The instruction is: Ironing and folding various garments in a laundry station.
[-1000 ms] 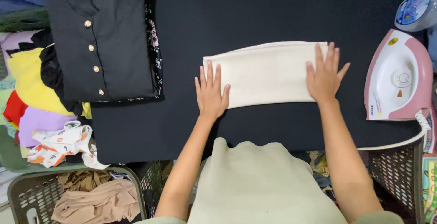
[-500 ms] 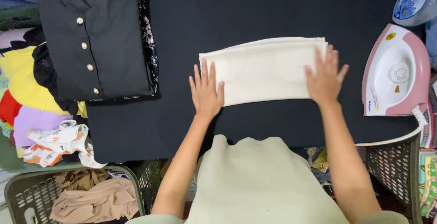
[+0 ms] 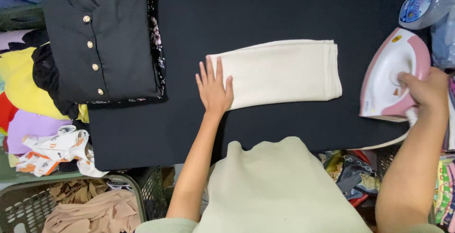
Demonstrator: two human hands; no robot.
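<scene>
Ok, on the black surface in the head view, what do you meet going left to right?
Folded black buttoned shirt → left hand → folded cream cloth → pink and white iron → right hand.

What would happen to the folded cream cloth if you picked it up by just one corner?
The folded cream cloth would probably flop open, since it lies in soft, loose layers at its right edge. It looks light and thin, so it likely slides easily on the black surface; that may be why the left hand presses flat on one end while the right hand is on the pink iron.
</scene>
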